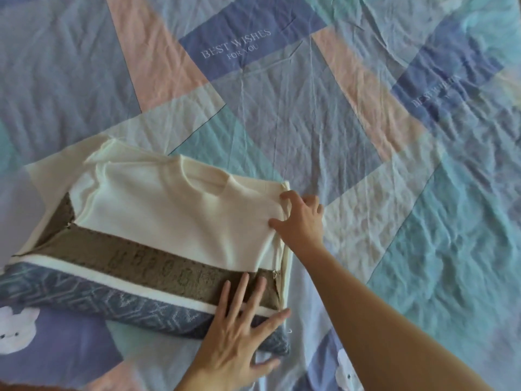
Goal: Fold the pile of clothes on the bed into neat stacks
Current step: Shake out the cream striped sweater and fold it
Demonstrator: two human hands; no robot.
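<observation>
A knitted sweater (174, 221) lies flat on the bed at the left, partly folded. Its top is cream, with a brown band (158, 263), a thin white stripe and a blue patterned hem (112, 303) below. My left hand (242, 325) presses flat with spread, straight fingers on the brown band and blue hem near the sweater's right edge. My right hand (300, 218) rests on the cream part's right edge, fingers bent against the fabric fold there; whether it pinches the cloth is unclear.
The bedsheet (366, 165) is a wrinkled patchwork of blue, teal, pink and cream with printed words and small white bear figures (17, 328). It stretches wide to the right and above the sweater. No other clothes show in view.
</observation>
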